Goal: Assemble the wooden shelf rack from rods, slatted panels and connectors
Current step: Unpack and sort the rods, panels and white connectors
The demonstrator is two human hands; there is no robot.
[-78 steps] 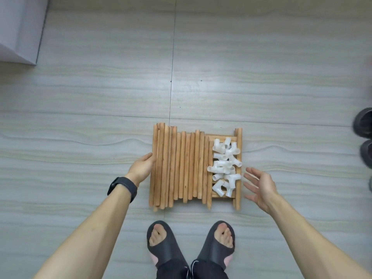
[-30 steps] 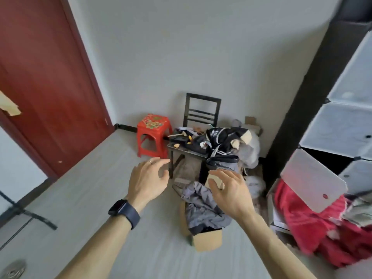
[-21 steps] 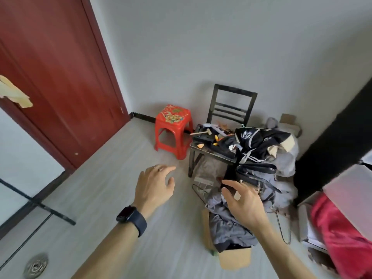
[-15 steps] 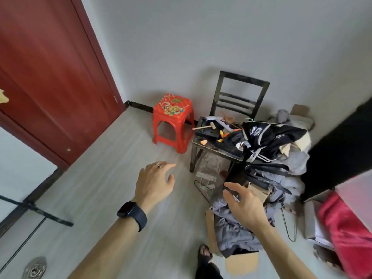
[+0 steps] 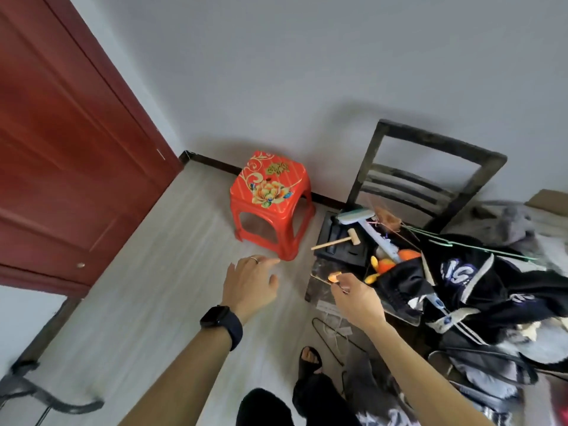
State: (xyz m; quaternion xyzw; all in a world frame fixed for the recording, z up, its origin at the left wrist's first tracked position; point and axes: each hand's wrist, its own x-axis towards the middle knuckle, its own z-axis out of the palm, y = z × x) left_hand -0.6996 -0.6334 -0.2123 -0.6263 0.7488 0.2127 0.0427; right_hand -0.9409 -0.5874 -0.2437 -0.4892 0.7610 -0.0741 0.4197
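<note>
Gaze off the parts, toward a cluttered chair.

Rods, panels and connectors, on the floor at the feet 2.6 s ago, are now out of view. Both hands have risen empty: left hand (image 5: 249, 287) spread, right hand (image 5: 358, 299) loosely curled, gripping nothing, near the chair (image 5: 430, 167). A mallet (image 5: 336, 242) lies on its seat, likely the target; assembly not begun.

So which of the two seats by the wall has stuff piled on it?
The black chair, the one with the slatted back: a small wooden mallet, a brush and dark clothing cover its seat. The red plastic stool beside it has nothing on top.
</note>
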